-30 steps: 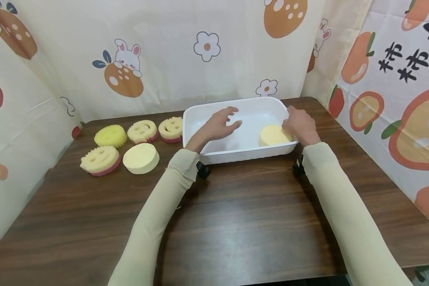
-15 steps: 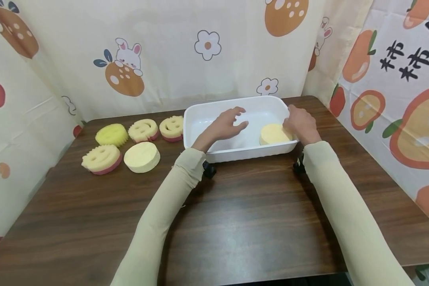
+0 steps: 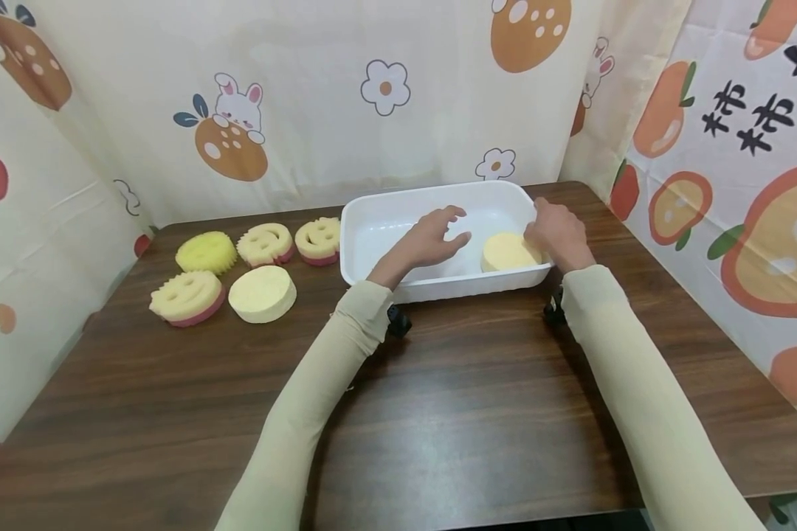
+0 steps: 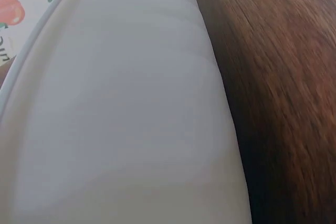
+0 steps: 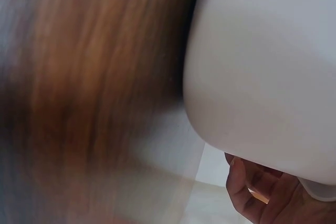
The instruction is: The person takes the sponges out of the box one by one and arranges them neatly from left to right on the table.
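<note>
A white rectangular tray [image 3: 398,214] stands on the wooden table; a round pale yellow sponge [image 3: 505,252] lies in its near right corner. My left hand [image 3: 432,237] hovers over the tray's middle, fingers spread and loosely bent, touching nothing that I can see. At the right rim, my right hand [image 3: 559,234] grips the tray, close beside the sponge and partly covering it. In the right wrist view, curled fingers [image 5: 239,187] show outside the tray's wall. Only the tray's outer side [image 4: 131,93] fills the left wrist view, with the left hand out of sight there.
Left of the tray lie a plain round sponge [image 3: 263,295], a bright yellow scalloped sponge [image 3: 206,253] and several smiley-face sponges [image 3: 186,293] with pink bases. A printed curtain [image 3: 319,140] hangs behind the table [image 3: 478,413], with more cloth on both sides.
My left hand has moved a little to the right above the tray, towards the sponge inside. The right hand, the tray and the sponges have stayed where they were.
</note>
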`<act>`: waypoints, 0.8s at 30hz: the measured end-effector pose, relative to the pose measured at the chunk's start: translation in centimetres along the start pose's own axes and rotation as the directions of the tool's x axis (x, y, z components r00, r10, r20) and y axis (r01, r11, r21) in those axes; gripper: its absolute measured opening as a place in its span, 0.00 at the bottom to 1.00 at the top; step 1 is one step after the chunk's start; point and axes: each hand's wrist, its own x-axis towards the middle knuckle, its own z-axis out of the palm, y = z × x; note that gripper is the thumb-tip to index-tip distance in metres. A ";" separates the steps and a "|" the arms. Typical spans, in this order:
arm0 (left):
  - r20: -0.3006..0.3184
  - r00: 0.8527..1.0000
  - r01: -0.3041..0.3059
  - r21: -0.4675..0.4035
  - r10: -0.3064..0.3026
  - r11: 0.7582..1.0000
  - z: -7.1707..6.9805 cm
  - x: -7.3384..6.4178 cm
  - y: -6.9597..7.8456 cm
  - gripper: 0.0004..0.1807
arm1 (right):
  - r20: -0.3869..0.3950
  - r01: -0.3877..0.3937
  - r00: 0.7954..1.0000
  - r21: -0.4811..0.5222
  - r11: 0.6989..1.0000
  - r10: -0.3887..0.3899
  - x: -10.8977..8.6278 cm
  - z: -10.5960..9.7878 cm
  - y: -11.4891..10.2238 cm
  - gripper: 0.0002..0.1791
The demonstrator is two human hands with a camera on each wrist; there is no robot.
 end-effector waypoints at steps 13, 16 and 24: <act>0.005 1.000 -0.027 -0.006 0.027 1.000 1.0 0.6 0.7 0.28 | 0.005 -0.012 1.000 -0.005 1.000 0.012 0.0 0.0 -0.1 0.35; 0.017 1.000 -0.022 -0.001 0.022 1.000 1.3 0.7 0.8 0.28 | 0.001 -0.009 1.000 -0.005 1.000 0.009 0.0 0.0 -0.2 0.35; 0.047 0.999 -0.015 0.004 0.015 1.000 1.8 1.0 1.4 0.29 | -0.021 0.005 1.000 -0.015 1.000 -0.005 -0.1 0.0 -0.2 0.34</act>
